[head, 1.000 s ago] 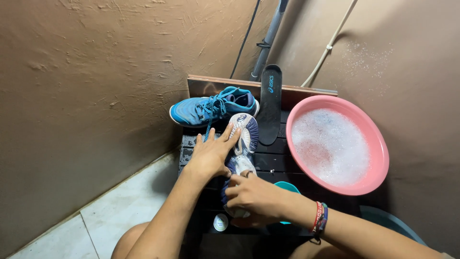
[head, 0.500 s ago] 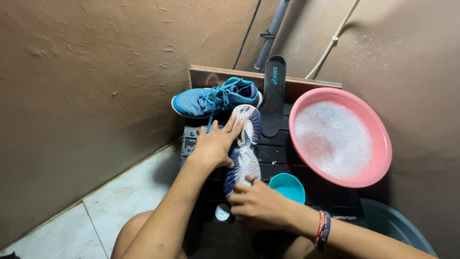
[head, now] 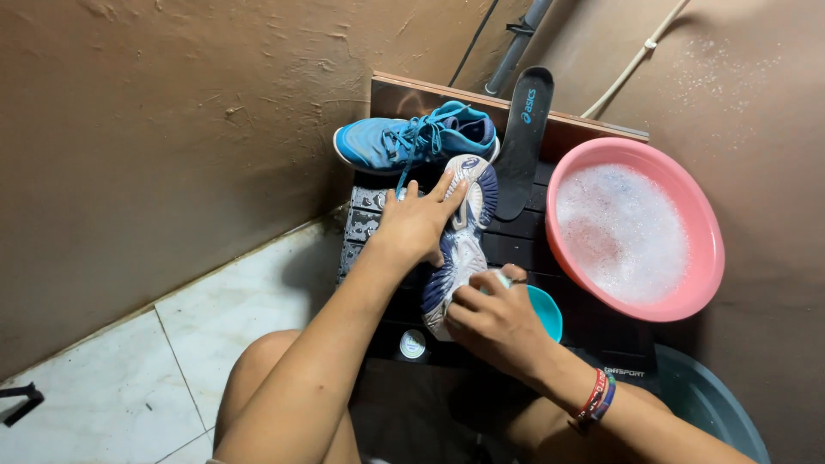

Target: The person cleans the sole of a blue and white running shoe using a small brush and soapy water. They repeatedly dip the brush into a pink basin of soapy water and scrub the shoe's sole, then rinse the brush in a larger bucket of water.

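Observation:
A sports shoe lies sole up on a dark slatted board, its white and navy tread showing. My left hand presses flat on the sole near the toe, fingers spread. My right hand is closed around a small pale object at the shoe's heel end; I cannot tell what the object is. A small teal bowl sits right beside that hand, partly hidden by it.
A second blue shoe lies on its side at the back. A black insole leans against the wall. A pink basin of foamy water stands at the right, and a grey tub below it. Brown walls close in on both sides; white floor tiles lie left.
My right hand has slid a little down and right along the heel end of the sole. My left hand stays pressed on the shoe. The view has shifted slightly.

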